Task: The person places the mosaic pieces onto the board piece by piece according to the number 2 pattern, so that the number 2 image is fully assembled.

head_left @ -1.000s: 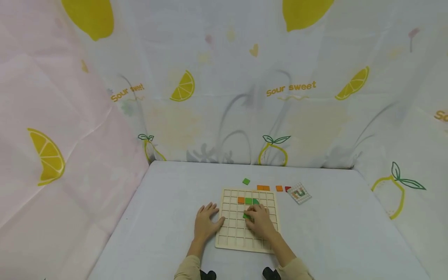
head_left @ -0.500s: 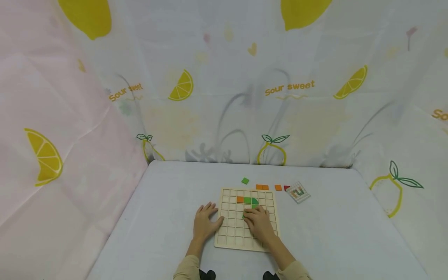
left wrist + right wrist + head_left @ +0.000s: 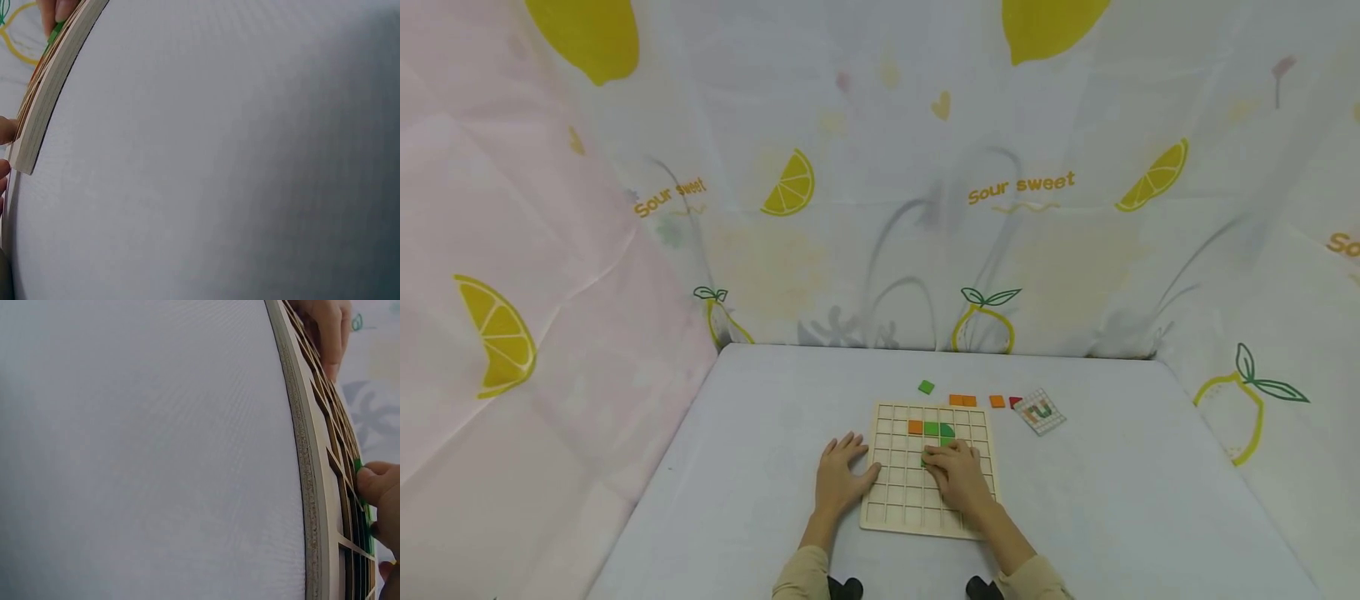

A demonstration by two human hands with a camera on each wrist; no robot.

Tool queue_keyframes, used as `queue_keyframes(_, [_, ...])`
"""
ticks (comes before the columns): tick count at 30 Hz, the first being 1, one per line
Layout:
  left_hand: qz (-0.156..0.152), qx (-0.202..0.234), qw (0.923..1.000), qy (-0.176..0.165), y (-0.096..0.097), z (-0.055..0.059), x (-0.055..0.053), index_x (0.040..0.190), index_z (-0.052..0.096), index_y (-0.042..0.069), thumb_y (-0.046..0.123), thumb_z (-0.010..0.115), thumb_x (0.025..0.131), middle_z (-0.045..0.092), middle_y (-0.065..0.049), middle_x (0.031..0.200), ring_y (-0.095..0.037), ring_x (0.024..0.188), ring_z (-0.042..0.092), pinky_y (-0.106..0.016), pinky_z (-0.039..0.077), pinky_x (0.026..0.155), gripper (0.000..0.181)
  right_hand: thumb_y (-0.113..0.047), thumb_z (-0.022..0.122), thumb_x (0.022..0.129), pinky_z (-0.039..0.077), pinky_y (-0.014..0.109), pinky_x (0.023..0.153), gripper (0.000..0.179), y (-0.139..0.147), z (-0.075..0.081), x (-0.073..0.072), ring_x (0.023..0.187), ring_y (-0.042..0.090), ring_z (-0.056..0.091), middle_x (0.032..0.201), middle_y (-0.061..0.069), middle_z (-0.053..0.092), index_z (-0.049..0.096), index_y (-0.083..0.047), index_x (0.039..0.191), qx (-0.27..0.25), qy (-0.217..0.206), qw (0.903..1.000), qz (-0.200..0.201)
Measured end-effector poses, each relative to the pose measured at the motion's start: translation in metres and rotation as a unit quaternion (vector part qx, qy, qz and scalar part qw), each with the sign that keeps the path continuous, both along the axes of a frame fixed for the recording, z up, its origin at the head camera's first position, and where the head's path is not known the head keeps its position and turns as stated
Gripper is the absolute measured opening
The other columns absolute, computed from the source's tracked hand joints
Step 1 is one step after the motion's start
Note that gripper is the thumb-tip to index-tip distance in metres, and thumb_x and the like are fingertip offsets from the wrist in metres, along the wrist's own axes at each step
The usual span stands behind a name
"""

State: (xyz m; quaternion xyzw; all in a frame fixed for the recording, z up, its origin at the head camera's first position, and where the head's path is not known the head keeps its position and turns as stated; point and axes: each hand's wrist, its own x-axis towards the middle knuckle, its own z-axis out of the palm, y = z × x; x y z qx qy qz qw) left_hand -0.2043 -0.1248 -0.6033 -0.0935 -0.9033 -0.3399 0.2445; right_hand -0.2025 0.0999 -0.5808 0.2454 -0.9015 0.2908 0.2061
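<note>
A pale wooden grid board (image 3: 898, 500) lies on the white table. My left hand (image 3: 841, 479) rests with spread fingers at its left edge, the thumb reaching onto the rim. Near the board's middle, my right hand (image 3: 958, 477) pinches a green tile (image 3: 923, 460) down at the grid between thumb and fingers, which cover most of it. That green tile (image 3: 357, 464) peeks past the fingertips in the right wrist view. Above the hand, an orange tile (image 3: 915, 427), a green square (image 3: 931, 429) and a rounded green piece (image 3: 947, 430) sit in a row, with another green tile (image 3: 947, 442) below the rounded one.
Behind the board lie a loose green tile (image 3: 927, 387), two adjoining orange tiles (image 3: 962, 400), a single orange tile (image 3: 997, 402) and a red piece (image 3: 1015, 402). A gridded pattern card (image 3: 1040, 412) overlaps the red piece. Lemon-printed cloth (image 3: 850, 267) walls the table's back.
My right fingers have closed in lower over the green tile, covering more of it, and the green tile below the rounded piece shows more. My left hand stays at the board's edge.
</note>
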Motion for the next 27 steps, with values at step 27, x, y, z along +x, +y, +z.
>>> queue_keyframes(27, [0.002, -0.004, 1.0000, 0.007, 0.001, 0.002, 0.002, 0.093, 0.072, 0.001, 0.025, 0.075, 0.069, 0.069, -0.016, 0.106, -0.034, 0.108, 0.061, -0.050, 0.040, 0.102, 0.035, -0.012, 0.079, 0.069, 0.038, 0.038, 0.070, 0.020, 0.012, -0.010, -0.002, 0.089, 0.022, 0.058, 0.094, 0.001, 0.073, 0.076, -0.007, 0.088, -0.002, 0.075, 0.9972, -0.005])
